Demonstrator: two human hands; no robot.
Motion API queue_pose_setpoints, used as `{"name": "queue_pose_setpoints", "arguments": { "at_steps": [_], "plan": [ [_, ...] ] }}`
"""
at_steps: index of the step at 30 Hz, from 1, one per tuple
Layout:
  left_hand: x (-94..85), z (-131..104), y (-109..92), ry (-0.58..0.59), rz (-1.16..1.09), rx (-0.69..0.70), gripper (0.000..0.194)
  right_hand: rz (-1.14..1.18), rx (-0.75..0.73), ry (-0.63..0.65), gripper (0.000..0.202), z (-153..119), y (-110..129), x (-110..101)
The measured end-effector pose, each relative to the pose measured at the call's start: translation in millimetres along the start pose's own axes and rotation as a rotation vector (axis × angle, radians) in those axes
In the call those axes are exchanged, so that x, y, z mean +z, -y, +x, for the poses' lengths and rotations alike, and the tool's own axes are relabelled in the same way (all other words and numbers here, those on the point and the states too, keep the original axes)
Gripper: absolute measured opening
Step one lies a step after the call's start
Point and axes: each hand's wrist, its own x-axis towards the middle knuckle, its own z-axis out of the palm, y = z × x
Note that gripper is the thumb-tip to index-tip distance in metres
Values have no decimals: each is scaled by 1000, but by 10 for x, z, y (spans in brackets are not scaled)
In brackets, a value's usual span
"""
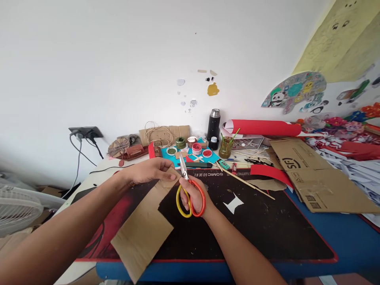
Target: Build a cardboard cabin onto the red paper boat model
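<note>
Between the thumb and fingers of my left hand (157, 171) is the upper end of a brown cardboard piece (145, 225), which has a step cut out of its right side. It hangs down over the front of the mat. My right hand (194, 196) is wrapped around a pair of scissors (190, 202) with one yellow and one red handle. Their blades point up and away, close together, just right of the cardboard's top end. Whether the blades touch the cardboard I cannot tell.
A black desk mat (252, 233) covers the table, with a white paper scrap (234, 203) on it. Behind stand paint jars (196, 149), a black thermos (213, 126) and a glass jar (225, 149). Folded cardboard (320, 178) lies right, wooden sticks (246, 182) nearby, and a fan (19, 208) left.
</note>
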Motion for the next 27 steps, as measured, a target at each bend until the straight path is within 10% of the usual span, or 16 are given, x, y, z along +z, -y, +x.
{"name": "queue_pose_setpoints", "arguments": {
  "at_steps": [9, 14, 27],
  "plan": [
    [-318, -117, 117, -742, -679, 151, 20, 146, 8, -374, 49, 108, 35, -76],
    [-545, -135, 90, -1133, -1034, 251, 11, 63, 16, -338, 51, 90, 15, -64],
    [-181, 243, 181, -1248, -1195, 320, 19, -144, 89, -137, 60, 31, -103, 29]
  ]
}}
